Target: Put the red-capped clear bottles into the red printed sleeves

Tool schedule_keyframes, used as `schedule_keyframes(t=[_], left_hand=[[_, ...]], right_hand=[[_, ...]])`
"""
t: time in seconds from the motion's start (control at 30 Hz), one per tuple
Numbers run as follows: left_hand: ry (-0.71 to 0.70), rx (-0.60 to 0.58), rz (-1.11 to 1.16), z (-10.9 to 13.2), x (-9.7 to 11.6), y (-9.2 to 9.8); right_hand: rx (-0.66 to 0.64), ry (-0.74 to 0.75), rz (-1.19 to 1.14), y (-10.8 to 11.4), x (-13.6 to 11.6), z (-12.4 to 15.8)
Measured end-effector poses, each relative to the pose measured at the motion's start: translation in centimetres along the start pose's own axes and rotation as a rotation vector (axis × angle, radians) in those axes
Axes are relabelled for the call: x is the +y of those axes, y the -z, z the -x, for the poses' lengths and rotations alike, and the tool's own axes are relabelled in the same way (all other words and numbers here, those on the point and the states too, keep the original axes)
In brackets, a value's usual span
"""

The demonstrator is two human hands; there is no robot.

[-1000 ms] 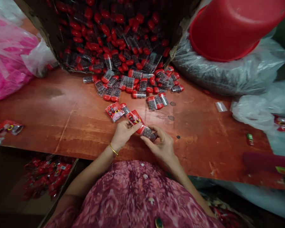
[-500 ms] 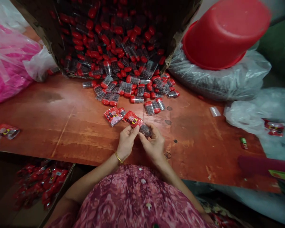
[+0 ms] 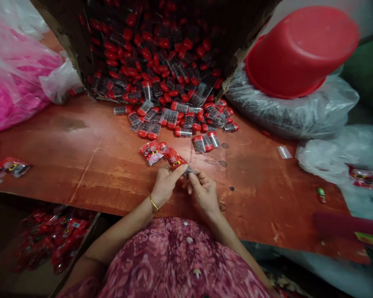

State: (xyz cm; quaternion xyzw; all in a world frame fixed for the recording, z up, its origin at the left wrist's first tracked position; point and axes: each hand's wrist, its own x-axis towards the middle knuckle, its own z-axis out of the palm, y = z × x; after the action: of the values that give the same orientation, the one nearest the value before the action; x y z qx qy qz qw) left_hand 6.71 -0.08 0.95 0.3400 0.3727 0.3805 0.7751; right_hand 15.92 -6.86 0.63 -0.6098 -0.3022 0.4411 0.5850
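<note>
red packet (image 3: 174, 157) pinched two-handed over table (image 3: 118, 176)
left hand (image 3: 164, 185) clamped on its near-left side, thumb on top; right hand (image 3: 205, 193) clamped on right end, fingers curled

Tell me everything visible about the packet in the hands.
The packet has a shiny red printed section with a yellow patch and a clear, dark-looking end, apparently plastic film. It slants, red end farther away. The left hand grips near its middle; the right hand pinches the clear end. Contact with the table is unclear.
</note>
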Motion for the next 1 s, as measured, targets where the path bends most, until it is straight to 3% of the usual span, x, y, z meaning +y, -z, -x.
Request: schedule_keyframes(t=[0.13,0.27,0.43,0.6,0.77,0.9,1.0], left_hand=[[-0.032,-0.003,0.024,0.0,0.7,-0.1],[-0.009,-0.002,0.019,0.5,0.1,-0.4],[-0.029,0.011,-0.023,0.8,-0.4,-0.7],[-0.034,0.062,0.054,0.4,0.2,-0.9],[0.019,0.034,0.01,0.6,0.4,-0.5],[-0.046,0.151,0.046,0.5,1.3,-0.4],[0.008,0.207,0.092,0.3,1.6,-0.7]], right_hand=[[0.033,0.003,-0.055,-0.7,-0.2,0.1],[0.029,-0.008,-0.176,-1.1,-0.2,0.1],[0.105,0.052,-0.04,-1.2,-0.5,0.3],[0.077,0.074,0.022,-1.1,-1.0,0.4],[0.041,0.042,-0.022,-1.3,-1.1,-0.1],[-0.008,0.013,-0.062,-1.7,-0.9,-0.1],[-0.018,0.005,-0.068,-2.0,-0.7,0.2]])
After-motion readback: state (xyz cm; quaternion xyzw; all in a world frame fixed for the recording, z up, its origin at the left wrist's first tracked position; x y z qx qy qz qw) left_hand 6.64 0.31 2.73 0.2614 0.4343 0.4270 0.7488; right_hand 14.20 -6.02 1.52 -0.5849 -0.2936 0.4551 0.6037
